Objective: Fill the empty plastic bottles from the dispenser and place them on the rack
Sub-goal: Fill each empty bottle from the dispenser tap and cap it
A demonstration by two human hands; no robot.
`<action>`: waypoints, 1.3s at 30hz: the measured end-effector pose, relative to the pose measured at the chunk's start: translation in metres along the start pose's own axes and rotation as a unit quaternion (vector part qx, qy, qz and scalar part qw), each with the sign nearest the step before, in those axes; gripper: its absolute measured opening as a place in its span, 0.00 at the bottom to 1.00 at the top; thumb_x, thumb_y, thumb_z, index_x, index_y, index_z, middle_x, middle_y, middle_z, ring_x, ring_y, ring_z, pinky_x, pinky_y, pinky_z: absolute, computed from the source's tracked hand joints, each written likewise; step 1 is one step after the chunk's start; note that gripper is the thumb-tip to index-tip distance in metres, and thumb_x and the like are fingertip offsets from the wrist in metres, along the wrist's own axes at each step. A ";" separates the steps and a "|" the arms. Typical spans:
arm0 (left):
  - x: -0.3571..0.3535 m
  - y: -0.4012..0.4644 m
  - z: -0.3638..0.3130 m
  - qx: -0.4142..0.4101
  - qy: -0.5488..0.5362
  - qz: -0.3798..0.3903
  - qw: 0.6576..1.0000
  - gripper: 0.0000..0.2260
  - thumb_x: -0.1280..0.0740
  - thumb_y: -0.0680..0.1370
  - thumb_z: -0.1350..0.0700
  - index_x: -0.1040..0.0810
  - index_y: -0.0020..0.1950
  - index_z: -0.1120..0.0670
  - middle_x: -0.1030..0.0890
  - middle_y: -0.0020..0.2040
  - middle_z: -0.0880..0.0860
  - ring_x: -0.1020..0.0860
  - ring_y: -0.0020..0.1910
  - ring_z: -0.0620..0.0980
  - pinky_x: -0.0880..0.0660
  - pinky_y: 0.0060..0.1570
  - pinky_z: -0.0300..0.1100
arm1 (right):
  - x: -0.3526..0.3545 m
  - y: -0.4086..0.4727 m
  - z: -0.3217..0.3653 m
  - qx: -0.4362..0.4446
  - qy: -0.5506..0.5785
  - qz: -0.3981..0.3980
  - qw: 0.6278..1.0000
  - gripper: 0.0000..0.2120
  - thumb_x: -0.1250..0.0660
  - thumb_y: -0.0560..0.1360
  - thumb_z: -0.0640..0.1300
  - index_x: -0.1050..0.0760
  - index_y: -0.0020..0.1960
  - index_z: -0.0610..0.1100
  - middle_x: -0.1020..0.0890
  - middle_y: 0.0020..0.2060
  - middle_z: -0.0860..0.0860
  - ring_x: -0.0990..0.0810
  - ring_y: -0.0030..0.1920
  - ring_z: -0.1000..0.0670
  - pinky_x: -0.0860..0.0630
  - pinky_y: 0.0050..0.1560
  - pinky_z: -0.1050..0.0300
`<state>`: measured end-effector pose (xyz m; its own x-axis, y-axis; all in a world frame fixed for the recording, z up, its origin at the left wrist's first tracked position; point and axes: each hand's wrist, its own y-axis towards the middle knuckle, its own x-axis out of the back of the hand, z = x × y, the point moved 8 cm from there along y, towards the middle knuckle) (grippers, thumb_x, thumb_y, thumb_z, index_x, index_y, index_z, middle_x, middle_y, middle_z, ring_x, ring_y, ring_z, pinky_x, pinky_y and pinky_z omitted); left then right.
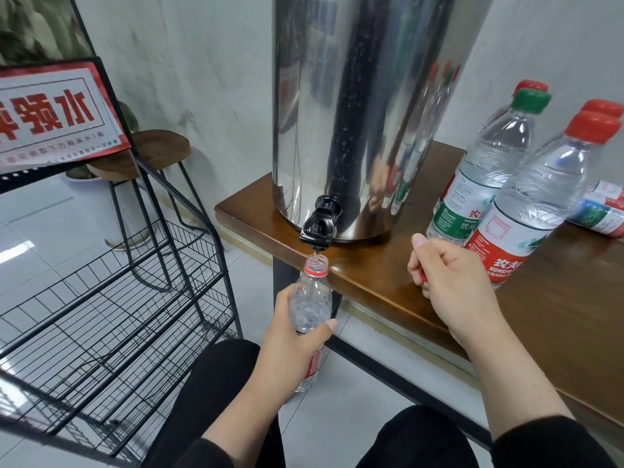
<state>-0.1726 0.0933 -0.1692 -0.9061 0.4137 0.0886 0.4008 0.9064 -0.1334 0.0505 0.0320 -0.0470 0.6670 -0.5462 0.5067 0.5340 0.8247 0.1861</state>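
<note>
Held low in the centre of the frame: an uncapped plastic bottle (310, 305), gripped round its middle by the left hand (293, 346), fingers behind and thumb across the front, the red-labelled base hanging below the palm. Kept upright, with the open neck just under the black tap (319, 228) of the steel dispenser (354, 96), a thin stream of water running from spout into mouth. Positioned just off the front edge of the wooden counter (378, 278), apart from its surface.

Hovered to the right of centre over the counter: the right hand (445, 271), fingers curled in, thumb raised, pinching something small and red, most likely the cap (422, 275), though mostly hidden by the fingers. Sat well to the right of the held bottle, level with its neck.

Stood at the right of the frame on the counter: a green-capped bottle (489, 163) and a red-capped bottle (540, 197), both closed, with more red-capped ones behind and one lying on its side at the far right edge.

Filled the lower left of the frame: a black wire rack (101, 315), a red-and-white sign (57, 113) above it.
</note>
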 end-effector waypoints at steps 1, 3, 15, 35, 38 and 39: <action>0.000 0.000 0.000 0.000 0.000 -0.001 1.000 0.29 0.25 0.76 0.50 0.35 0.72 0.39 0.22 0.62 0.41 0.21 0.59 0.42 0.25 0.49 0.32 | 0.000 0.000 0.000 0.000 0.003 0.000 1.000 0.23 0.41 0.83 0.56 0.24 0.36 0.44 0.22 0.31 0.47 0.25 0.32 0.56 0.26 0.39 0.51; 0.000 0.000 -0.001 -0.003 -0.002 -0.004 1.000 0.28 0.25 0.76 0.51 0.34 0.71 0.39 0.22 0.61 0.40 0.21 0.57 0.40 0.25 0.48 0.32 | 0.000 0.000 -0.001 0.000 0.009 0.001 1.000 0.23 0.41 0.83 0.56 0.24 0.36 0.44 0.22 0.30 0.47 0.26 0.31 0.56 0.26 0.39 0.51; 0.000 0.000 -0.001 -0.003 -0.005 -0.004 1.000 0.28 0.24 0.76 0.51 0.34 0.71 0.39 0.22 0.61 0.40 0.21 0.58 0.39 0.26 0.49 0.32 | 0.000 0.000 -0.001 -0.001 0.004 0.001 1.000 0.22 0.41 0.83 0.56 0.24 0.36 0.45 0.22 0.30 0.48 0.25 0.32 0.55 0.26 0.39 0.51; 0.000 0.001 0.001 -0.002 -0.004 -0.007 1.000 0.28 0.24 0.76 0.49 0.35 0.71 0.38 0.23 0.60 0.39 0.21 0.58 0.39 0.25 0.45 0.30 | -0.001 0.000 0.002 0.011 0.007 -0.001 1.000 0.23 0.41 0.83 0.56 0.24 0.36 0.44 0.22 0.30 0.47 0.26 0.32 0.55 0.27 0.39 0.49; 0.000 0.001 0.001 -0.003 -0.004 -0.006 1.000 0.28 0.25 0.76 0.49 0.35 0.71 0.39 0.23 0.61 0.40 0.22 0.58 0.40 0.25 0.44 0.30 | 0.000 -0.001 0.001 0.010 0.005 0.000 1.000 0.23 0.41 0.83 0.56 0.24 0.36 0.44 0.22 0.30 0.47 0.26 0.32 0.55 0.27 0.39 0.49; -0.001 0.001 0.000 -0.004 -0.003 -0.005 1.000 0.28 0.25 0.76 0.49 0.35 0.71 0.38 0.23 0.60 0.39 0.22 0.58 0.40 0.25 0.44 0.29 | 0.000 -0.001 0.002 0.011 0.004 0.000 1.000 0.23 0.41 0.84 0.56 0.24 0.36 0.44 0.22 0.30 0.47 0.26 0.32 0.55 0.27 0.39 0.49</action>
<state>-0.1719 0.0936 -0.1697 -0.9109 0.4040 0.0836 0.3926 0.9112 -0.1249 0.0488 0.0316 -0.0460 0.6716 -0.5465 0.5002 0.5220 0.8282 0.2041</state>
